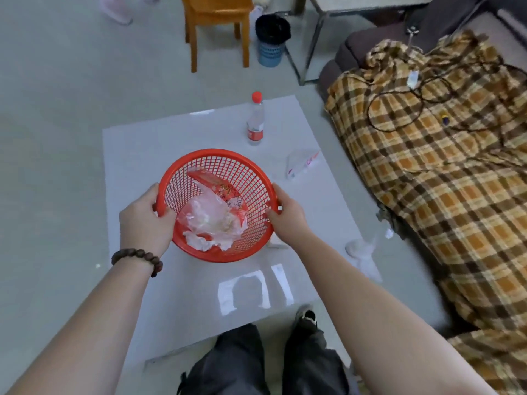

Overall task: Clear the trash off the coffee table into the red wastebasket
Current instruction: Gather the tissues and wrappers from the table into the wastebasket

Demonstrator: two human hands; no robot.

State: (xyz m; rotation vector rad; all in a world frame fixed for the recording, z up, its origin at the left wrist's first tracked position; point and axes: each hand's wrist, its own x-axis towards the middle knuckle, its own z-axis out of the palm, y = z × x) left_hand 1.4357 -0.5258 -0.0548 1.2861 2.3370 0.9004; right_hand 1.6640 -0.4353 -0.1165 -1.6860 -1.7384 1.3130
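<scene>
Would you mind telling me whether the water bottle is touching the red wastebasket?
Apart. The head view shows bare tabletop between the water bottle and the far rim of the red wastebasket, which both hands hold nearer the person.

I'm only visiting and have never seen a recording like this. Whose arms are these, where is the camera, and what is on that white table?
There is no machine here: a person wears a camera on the head, looking down at their own bare arms. The left hand and right hand each take a grip on opposite sides of the rim of a red wastebasket, over the white coffee table. Inside the basket lie a snack wrapper and crumpled tissue. On the table there are a plastic bottle with a red cap, standing upright, a clear wrapper and a wad of clear plastic near the right edge. A plaid blanket covers the sofa beside it.
</scene>
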